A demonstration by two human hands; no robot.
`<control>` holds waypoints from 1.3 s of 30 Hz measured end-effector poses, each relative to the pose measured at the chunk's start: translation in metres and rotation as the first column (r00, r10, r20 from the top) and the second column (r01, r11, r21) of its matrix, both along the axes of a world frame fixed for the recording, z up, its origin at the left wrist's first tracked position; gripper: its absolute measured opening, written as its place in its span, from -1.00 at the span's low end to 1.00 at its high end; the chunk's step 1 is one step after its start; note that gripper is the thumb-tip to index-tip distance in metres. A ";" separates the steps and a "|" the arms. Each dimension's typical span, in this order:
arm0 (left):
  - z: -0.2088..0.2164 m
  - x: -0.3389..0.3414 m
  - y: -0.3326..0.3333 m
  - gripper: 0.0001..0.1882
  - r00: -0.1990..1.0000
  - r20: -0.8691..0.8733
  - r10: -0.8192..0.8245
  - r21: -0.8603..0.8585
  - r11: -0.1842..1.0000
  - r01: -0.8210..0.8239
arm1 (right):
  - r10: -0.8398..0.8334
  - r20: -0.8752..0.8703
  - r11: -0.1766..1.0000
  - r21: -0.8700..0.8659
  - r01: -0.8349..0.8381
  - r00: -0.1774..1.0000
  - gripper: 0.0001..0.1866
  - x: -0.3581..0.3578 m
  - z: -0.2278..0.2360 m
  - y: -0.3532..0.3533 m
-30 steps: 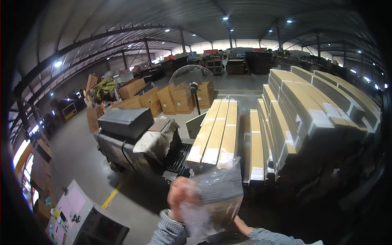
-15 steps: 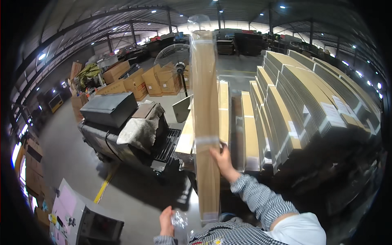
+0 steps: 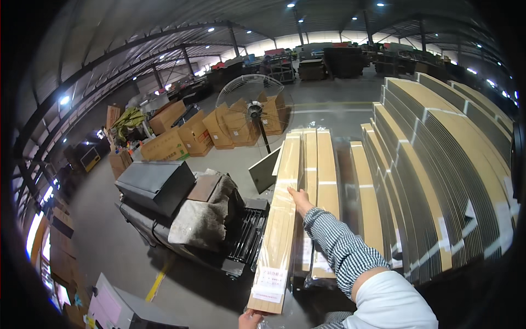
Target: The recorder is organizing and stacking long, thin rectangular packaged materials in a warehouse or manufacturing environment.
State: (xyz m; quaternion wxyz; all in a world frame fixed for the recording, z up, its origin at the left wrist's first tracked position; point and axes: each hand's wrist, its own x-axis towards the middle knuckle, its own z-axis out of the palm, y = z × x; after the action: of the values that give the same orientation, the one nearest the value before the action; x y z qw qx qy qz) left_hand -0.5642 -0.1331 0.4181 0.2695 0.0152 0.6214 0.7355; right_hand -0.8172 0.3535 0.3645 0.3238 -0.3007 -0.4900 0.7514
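Note:
A long, narrow bundle of wood-coloured boards (image 3: 272,233) lies lengthwise in front of me, wrapped in clear film with a white band and a white label near its close end. My right hand (image 3: 300,200) grips its right edge around mid-length. At the near end, my left hand (image 3: 251,319) holds the lower left corner, partly cut off by the frame's bottom. Loose clear film hangs beside that end. Immediately right of the bundle lie similar wrapped board bundles (image 3: 327,203) with white bands.
Tall stacks of banded boards (image 3: 433,164) fill the right side. On the left stands a dark machine with rollers (image 3: 249,233), a grey cloth (image 3: 200,219) and a dark box (image 3: 155,183) on it. Beyond are a standing fan (image 3: 255,109) and open cartons (image 3: 194,134).
The bundle has tipped down from upright to lying beside the other bundles. My left hand has moved from beside it to its near end. My right hand stays on its edge.

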 end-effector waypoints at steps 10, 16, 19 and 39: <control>-0.071 -0.075 0.067 -0.83 0.996 0.083 -0.014 -0.078 0.997 0.021 | -0.247 0.036 0.530 0.841 0.104 0.968 -0.57 0.163 0.058 -0.024; -0.080 -0.020 0.085 -0.81 0.996 -0.062 -0.066 -0.106 0.993 0.060 | -0.591 0.687 0.530 0.726 -0.438 0.422 -0.14 0.385 -0.086 -0.058; -0.056 -0.002 0.095 -0.78 0.974 -0.209 -0.093 -0.071 0.994 0.080 | -0.644 0.684 0.529 0.721 -0.447 0.342 -0.02 0.408 -0.108 -0.077; 0.028 0.150 0.050 -0.76 0.890 -0.435 -0.140 0.105 0.973 0.204 | 0.075 -0.106 0.996 0.058 -0.069 0.991 -0.84 0.519 0.065 -0.327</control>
State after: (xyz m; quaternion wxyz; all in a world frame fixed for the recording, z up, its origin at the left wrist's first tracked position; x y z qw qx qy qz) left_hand -0.4142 -0.0836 0.4456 0.1900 0.2499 0.6050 0.7317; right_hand -0.2982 0.0260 0.4293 0.3305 -0.2327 -0.5023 0.7644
